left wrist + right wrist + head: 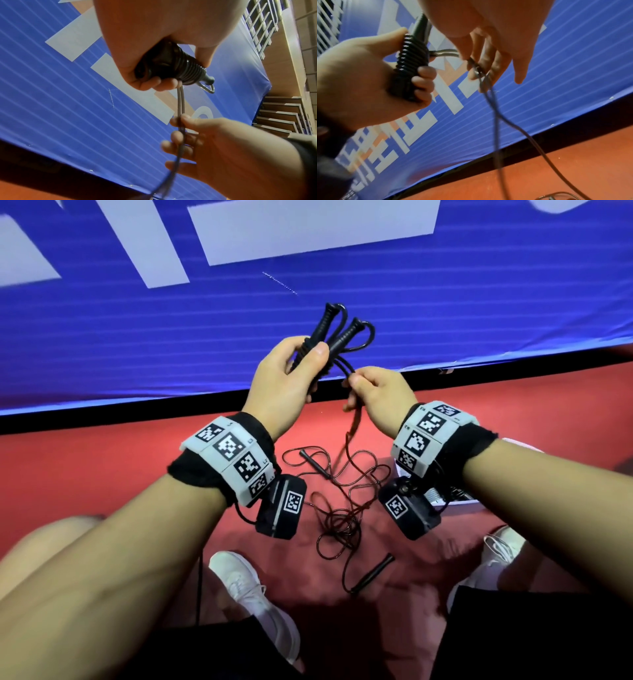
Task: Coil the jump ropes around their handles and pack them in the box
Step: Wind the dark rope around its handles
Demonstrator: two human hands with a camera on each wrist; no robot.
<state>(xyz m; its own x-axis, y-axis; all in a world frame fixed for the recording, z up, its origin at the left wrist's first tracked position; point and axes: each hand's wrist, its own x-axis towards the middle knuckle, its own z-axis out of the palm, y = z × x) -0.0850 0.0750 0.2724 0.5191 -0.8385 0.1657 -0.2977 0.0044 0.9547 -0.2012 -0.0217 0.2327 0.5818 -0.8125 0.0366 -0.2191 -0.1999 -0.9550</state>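
Observation:
My left hand [291, 368] grips a pair of black jump rope handles [337, 332] held together, with rope turns coiled around their lower part [187, 70] [412, 56]. The handle tips point up and away from me. My right hand [373, 392] pinches a doubled strand of the same rope [181, 106] [481, 73] just beside the coil. The rest of that strand hangs down to the red floor. A second jump rope [339, 508] lies loose and tangled on the floor between my feet, its two black handles [315, 463] [375, 571] apart.
A blue banner with white shapes [137, 337] stands upright ahead of my hands, with a black strip at its foot. My white shoes [253, 594] [496, 553] flank the tangled rope. A white object [455, 498] lies partly hidden behind my right wrist.

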